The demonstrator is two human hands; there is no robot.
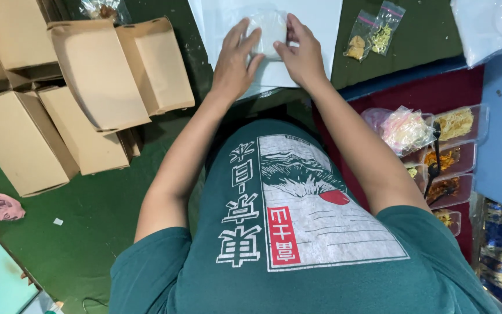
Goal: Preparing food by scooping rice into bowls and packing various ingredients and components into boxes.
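I am pressing a round white packet [268,32] between my left hand [235,63] and right hand [302,55], over the white sheet [321,17] beneath them; squeezing harder could burst it, I judge.

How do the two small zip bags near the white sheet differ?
The left zip bag holds chunky tan pieces; the right zip bag holds thin yellowish strands. The left one lies nearer the white sheet; the right one reaches farther up. Both are clear, with pink-red seals, untouched by either hand.
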